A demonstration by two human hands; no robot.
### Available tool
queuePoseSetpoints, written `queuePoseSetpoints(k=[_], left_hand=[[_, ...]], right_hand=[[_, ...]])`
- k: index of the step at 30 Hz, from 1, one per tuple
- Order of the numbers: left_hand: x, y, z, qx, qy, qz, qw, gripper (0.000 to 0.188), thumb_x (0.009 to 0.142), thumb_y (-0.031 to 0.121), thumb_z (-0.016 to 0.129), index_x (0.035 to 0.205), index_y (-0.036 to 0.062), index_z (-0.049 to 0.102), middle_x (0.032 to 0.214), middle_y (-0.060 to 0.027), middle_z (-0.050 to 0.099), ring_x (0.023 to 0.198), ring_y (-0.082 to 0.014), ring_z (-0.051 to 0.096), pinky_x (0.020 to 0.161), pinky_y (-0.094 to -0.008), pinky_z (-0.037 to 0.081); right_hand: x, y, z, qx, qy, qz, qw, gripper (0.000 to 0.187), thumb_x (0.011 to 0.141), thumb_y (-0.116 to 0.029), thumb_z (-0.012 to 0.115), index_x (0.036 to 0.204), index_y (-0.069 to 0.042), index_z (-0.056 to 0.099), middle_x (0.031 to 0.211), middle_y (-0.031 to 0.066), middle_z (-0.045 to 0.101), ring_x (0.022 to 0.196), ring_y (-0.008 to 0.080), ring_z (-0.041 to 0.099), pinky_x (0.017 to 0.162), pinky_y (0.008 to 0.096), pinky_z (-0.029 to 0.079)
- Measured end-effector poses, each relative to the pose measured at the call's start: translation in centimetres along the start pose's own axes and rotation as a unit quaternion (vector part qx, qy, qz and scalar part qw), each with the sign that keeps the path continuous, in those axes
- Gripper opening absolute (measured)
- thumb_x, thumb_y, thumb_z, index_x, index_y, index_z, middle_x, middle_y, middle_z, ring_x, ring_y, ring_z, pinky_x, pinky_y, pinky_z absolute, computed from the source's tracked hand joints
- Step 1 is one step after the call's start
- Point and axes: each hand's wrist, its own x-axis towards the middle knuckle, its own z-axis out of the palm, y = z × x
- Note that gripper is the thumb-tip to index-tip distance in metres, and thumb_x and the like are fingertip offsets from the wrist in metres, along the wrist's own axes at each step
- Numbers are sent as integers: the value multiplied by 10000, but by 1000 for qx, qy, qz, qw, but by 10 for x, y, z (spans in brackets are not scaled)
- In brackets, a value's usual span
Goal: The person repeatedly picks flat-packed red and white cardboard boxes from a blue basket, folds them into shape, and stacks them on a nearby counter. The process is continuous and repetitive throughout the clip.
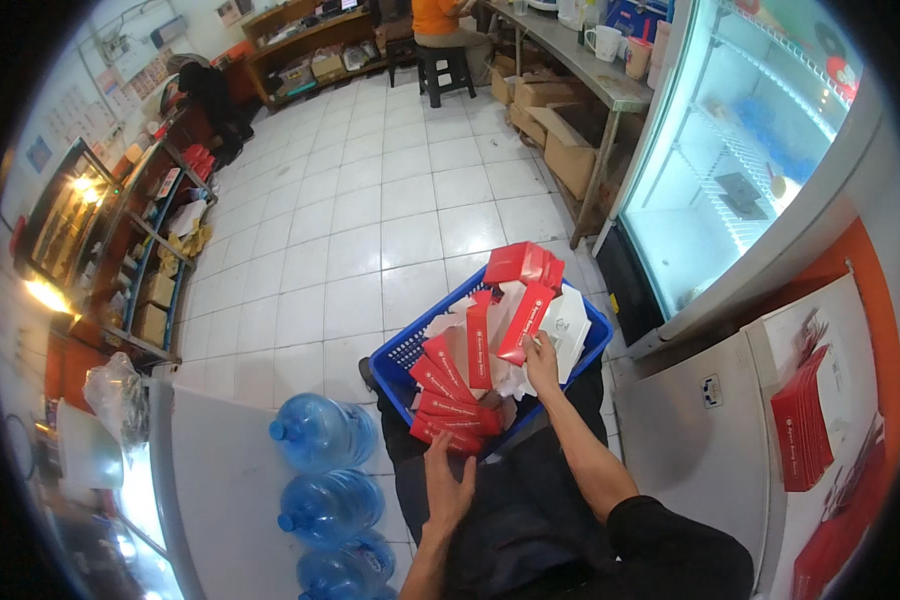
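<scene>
A blue plastic basket rests on my lap, filled with red-and-white paper boxes. Pinched in my right hand is the lower end of one red paper box at the basket's right side. My left hand lies by the basket's near left corner, fingers stretched and thumb apart, with the fingertips at the lowest of several fanned red boxes. Another red box leans upright in the middle. At the far rim sits a larger red box, and white box panels show along the right.
Blue water jugs line the floor at my left. To the right are a lit glass-door fridge and a white cabinet with a stack of red boxes above. A person in orange sits far off beside a long table.
</scene>
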Motion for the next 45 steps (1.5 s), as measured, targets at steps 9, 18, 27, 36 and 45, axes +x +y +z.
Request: queuePoseSetpoints(k=[9,18,27,36,45], left_hand=[[57,5,44,-172,-54,-28,983,689,949,244,756,1505,3,429,1502,-230,499,1368,-372,523,1149,-479,405],[70,-3,50,-263,-324,-215,883,696,919,279,692,1499,-3,431,1322,-118,624,1176,-256,626,935,-404,538],[42,31,105,-165,-515,-269,797,627,868,297,686,1337,-93,538,1251,-206,640,1075,-290,674,819,-383,603],[24,20,139,-58,-413,-196,888,656,879,354,731,1368,-57,580,1201,-237,704,1146,-339,683,963,-394,543],[45,-32,178,-174,-169,-245,939,581,912,529,738,1026,-39,772,965,-209,761,841,-301,734,780,-402,575]], right_hand=[[-71,-143,-64,-219,-108,-10,970,273,1066,-216,567,1249,-18,609,994,194,736,916,272,721,831,389,535],[-188,-180,-154,-397,-536,-7,745,295,1047,-290,536,1288,-194,677,1173,182,723,1088,405,689,937,497,541],[-173,-109,-168,-547,-326,-4,771,682,1051,-468,532,1514,18,412,1508,318,467,1321,539,523,1099,555,442],[-205,-114,-151,-565,-329,126,746,857,1029,-563,490,1607,14,231,1530,461,329,1317,634,482,1003,622,514],[-221,-67,-152,-626,-387,80,672,861,1010,-673,430,1682,-268,74,1669,290,249,1361,768,269,1085,835,257]])
